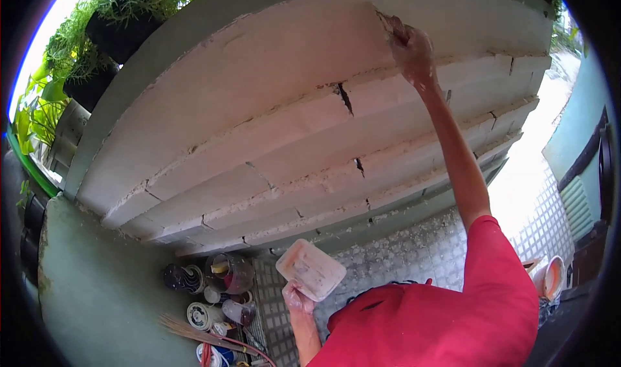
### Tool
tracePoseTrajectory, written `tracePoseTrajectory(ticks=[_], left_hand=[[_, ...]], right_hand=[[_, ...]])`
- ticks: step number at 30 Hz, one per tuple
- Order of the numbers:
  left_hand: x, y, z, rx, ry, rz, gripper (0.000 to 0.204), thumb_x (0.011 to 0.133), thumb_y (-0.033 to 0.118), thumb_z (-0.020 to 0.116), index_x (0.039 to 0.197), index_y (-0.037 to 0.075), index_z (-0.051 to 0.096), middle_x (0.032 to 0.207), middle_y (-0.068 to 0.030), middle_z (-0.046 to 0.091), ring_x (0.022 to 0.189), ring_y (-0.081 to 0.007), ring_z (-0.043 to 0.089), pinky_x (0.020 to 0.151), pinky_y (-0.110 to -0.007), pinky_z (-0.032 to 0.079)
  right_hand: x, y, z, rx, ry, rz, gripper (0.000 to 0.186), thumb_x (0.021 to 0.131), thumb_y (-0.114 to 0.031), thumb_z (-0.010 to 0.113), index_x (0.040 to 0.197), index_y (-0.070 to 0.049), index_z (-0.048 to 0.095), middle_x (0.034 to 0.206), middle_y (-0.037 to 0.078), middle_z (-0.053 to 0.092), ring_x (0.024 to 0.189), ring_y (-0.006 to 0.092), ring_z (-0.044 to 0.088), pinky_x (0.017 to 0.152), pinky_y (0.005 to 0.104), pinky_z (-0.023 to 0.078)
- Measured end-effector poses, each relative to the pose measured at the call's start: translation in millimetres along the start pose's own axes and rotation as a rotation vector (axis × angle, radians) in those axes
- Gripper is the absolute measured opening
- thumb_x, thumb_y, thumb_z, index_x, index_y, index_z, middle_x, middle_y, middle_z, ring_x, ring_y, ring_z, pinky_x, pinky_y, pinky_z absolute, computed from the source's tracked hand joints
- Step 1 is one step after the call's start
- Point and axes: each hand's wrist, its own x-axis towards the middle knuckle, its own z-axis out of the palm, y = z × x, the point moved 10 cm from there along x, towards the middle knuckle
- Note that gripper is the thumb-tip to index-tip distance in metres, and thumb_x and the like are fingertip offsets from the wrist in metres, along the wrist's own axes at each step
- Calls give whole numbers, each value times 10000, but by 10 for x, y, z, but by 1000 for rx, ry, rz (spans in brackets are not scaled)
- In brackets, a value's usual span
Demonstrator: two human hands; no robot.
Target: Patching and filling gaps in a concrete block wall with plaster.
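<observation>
My right hand reaches far up, closed round a plaster-smeared flat blade, probably a putty knife. The blade is against the top band of the whitish plastered wall, beside a darker, damp-looking patch. Low in the middle, my left hand grips a corner of a shallow white plastic tub with pinkish-white smears inside. Both hands are spotted with white paste. Below the blade the wall steps down in rough-edged ledges, with dark gaps and cracks through them.
Paint cans and plastic containers crowd the lower left beside a stick broom. An orange-lined bucket stands at the right on tiled floor dotted with white spatters. Potted plants line the upper left.
</observation>
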Motion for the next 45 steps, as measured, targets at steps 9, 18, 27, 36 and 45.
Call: tracePoseTrajectory(ticks=[9, 18, 27, 36, 45], left_hand=[[14, 182, -49, -34, -8, 38, 668, 657, 40, 445, 1322, -13, 452, 1300, -162, 548, 1231, -371, 508, 1064, -546, 400], [89, 196, 5, -45, -42, 17, 682, 649, 47, 461, 1329, -6, 444, 1302, -165, 543, 1235, -372, 504, 1072, -547, 390], [150, 358, -110, -64, -42, -2, 656, 676, 51, 462, 1330, 2, 446, 1290, -151, 557, 1216, -359, 527, 1042, -537, 425], [133, 468, -129, -105, -102, -40, 631, 683, 36, 459, 1313, 7, 459, 1274, -148, 566, 1201, -353, 535, 1044, -533, 422], [-173, 690, -404, -91, -111, -12, 634, 685, 33, 451, 1317, -15, 442, 1280, -160, 555, 1209, -355, 530, 1051, -539, 420]], right_hand=[[-775, -956, 1020, -458, 506, -610, 162, 862, -56, 590, 1009, -43, 658, 801, 165, 644, 714, 302, 621, 659, 387, 514], [-173, -508, 186, 296, 196, -149, 211, 910, -141, 533, 1004, -12, 671, 812, 215, 658, 711, 368, 639, 632, 411, 501], [-306, -1137, 865, -76, 452, -342, 161, 843, -104, 596, 952, -8, 666, 665, 161, 568, 573, 218, 520, 572, 362, 451], [-737, -2122, 1504, 17, 384, -492, 93, 820, -63, 605, 900, -19, 626, 773, 157, 586, 707, 342, 596, 591, 417, 467], [-1027, -2411, 1302, -234, 369, -803, 338, 831, -58, 605, 1165, -68, 655, 1038, 165, 683, 897, 302, 668, 674, 389, 533]])
